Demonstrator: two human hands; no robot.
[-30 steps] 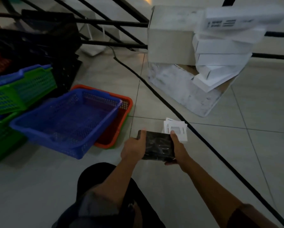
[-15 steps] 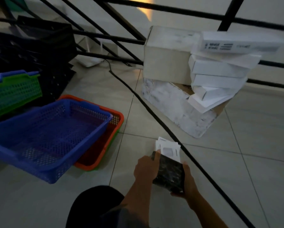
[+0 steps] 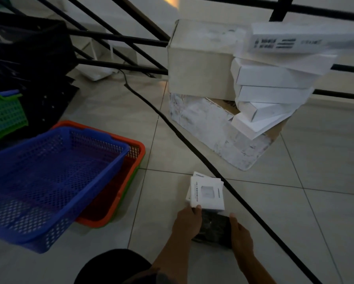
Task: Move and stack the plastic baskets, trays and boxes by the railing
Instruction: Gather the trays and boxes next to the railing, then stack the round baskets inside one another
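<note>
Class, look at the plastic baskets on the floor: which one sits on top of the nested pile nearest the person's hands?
The blue basket. It rests tilted inside the orange basket, whereas the green basket sits farther left.

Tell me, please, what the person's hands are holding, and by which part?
Both hands hold a small dark packet by its opposite side edges: left hand on one, right hand on the other.

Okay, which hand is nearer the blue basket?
Left. The left hand grips the dark packet's side facing the blue basket; the right hand grips its far side.
</note>
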